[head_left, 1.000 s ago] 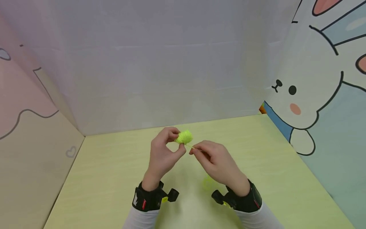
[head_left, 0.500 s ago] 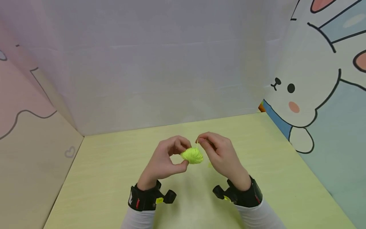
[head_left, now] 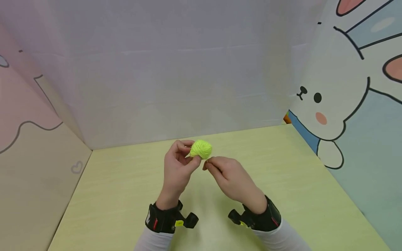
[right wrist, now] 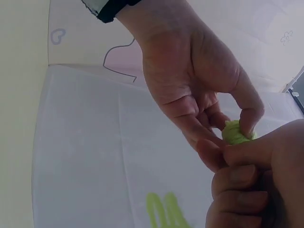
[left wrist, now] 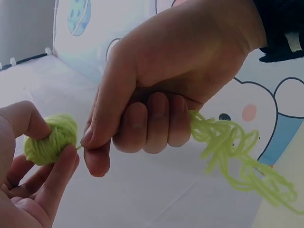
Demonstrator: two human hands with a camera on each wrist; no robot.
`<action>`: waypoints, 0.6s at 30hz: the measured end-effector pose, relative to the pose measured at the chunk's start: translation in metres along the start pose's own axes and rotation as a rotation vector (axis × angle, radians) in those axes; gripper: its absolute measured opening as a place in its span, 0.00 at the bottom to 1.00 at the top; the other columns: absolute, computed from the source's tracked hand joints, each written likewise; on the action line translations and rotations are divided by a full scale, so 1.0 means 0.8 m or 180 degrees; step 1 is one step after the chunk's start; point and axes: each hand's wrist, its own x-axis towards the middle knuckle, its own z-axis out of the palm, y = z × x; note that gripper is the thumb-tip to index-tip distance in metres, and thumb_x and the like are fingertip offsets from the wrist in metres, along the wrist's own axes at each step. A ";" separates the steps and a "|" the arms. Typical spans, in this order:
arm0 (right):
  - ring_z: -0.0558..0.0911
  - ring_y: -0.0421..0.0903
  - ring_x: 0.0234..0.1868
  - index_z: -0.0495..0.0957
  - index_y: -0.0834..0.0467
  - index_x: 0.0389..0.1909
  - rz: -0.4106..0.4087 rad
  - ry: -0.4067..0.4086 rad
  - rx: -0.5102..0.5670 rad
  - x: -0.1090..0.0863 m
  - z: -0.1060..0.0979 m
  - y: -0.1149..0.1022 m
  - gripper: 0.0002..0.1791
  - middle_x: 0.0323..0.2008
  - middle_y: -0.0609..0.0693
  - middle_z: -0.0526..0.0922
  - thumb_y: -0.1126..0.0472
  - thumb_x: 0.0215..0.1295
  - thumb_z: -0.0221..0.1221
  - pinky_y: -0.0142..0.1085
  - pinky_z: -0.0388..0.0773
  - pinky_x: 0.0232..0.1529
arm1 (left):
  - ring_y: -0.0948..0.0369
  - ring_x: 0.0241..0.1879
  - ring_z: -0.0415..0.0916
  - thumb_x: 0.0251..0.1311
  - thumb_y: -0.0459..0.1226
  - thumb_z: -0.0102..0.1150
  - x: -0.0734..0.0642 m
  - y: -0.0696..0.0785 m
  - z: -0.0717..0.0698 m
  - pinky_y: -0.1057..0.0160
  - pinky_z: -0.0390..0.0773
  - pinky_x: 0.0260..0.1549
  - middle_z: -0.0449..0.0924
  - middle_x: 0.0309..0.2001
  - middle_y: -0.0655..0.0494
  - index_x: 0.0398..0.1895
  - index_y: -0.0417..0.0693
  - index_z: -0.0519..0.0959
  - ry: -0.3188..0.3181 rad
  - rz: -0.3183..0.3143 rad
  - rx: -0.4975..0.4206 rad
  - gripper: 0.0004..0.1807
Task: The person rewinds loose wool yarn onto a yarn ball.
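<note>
A small bright yellow-green ball of yarn (head_left: pixel 201 149) is held above the table between the thumb and fingers of my left hand (head_left: pixel 177 170). Just to its lower right, my right hand (head_left: pixel 235 179) pinches the yarn strand between thumb and forefinger. In the left wrist view that short strand (left wrist: pixel 79 147) runs from the ball to the pinching fingertips. The other right fingers curl into the palm, and a loose tangle of yarn (left wrist: pixel 228 147) trails out from below them. Part of the ball hides behind fingers in the right wrist view, where blurred yarn loops (right wrist: pixel 164 209) hang low.
The pale yellow-green table (head_left: pixel 119 195) spreads beneath both hands. A plain light backdrop (head_left: pixel 176 76) rises behind it. Printed panels stand at both sides, with a cartoon rabbit (head_left: pixel 333 104) on the right. Black camera straps (head_left: pixel 163 218) wrap both wrists.
The ball dipped toward me and rightward, then rose back left, turning in my left hand. My right hand passed from lower right to above the ball and down again with the strand.
</note>
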 end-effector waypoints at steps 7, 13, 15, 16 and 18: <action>0.74 0.34 0.28 0.82 0.48 0.35 -0.0101 -0.0328 -0.0208 -0.005 0.001 -0.009 0.10 0.32 0.37 0.82 0.59 0.74 0.53 0.33 0.77 0.30 | 0.52 0.43 0.79 0.48 0.15 0.61 0.003 0.005 0.010 0.63 0.85 0.38 0.76 0.45 0.43 0.33 0.31 0.68 0.0426 0.0259 0.0698 0.14; 0.70 0.31 0.24 0.81 0.46 0.33 -0.0408 -0.0118 -0.0251 -0.010 -0.005 -0.011 0.09 0.29 0.34 0.79 0.60 0.72 0.54 0.29 0.74 0.25 | 0.53 0.39 0.79 0.44 0.16 0.63 0.007 0.008 0.008 0.49 0.86 0.34 0.78 0.41 0.41 0.29 0.33 0.71 0.0257 0.0759 0.1658 0.14; 0.69 0.31 0.24 0.81 0.47 0.34 -0.0491 0.0054 -0.0176 -0.010 -0.009 -0.009 0.09 0.29 0.35 0.78 0.61 0.72 0.55 0.29 0.73 0.24 | 0.54 0.40 0.79 0.43 0.17 0.64 0.008 -0.002 0.001 0.49 0.87 0.33 0.79 0.42 0.43 0.29 0.36 0.71 0.0042 0.0764 0.1743 0.14; 0.69 0.32 0.24 0.81 0.48 0.34 -0.0522 0.0156 -0.0133 -0.010 -0.010 -0.008 0.08 0.29 0.36 0.78 0.62 0.71 0.56 0.29 0.73 0.23 | 0.55 0.40 0.78 0.43 0.17 0.65 0.009 -0.007 -0.004 0.51 0.87 0.33 0.79 0.42 0.45 0.29 0.38 0.72 -0.0102 0.0753 0.1753 0.15; 0.68 0.33 0.22 0.81 0.50 0.35 -0.0561 0.0367 -0.0073 -0.009 -0.014 -0.004 0.07 0.27 0.38 0.76 0.63 0.70 0.57 0.30 0.71 0.20 | 0.57 0.41 0.78 0.44 0.19 0.66 0.009 -0.018 -0.012 0.54 0.87 0.34 0.79 0.43 0.49 0.30 0.42 0.72 -0.0414 0.0748 0.1751 0.15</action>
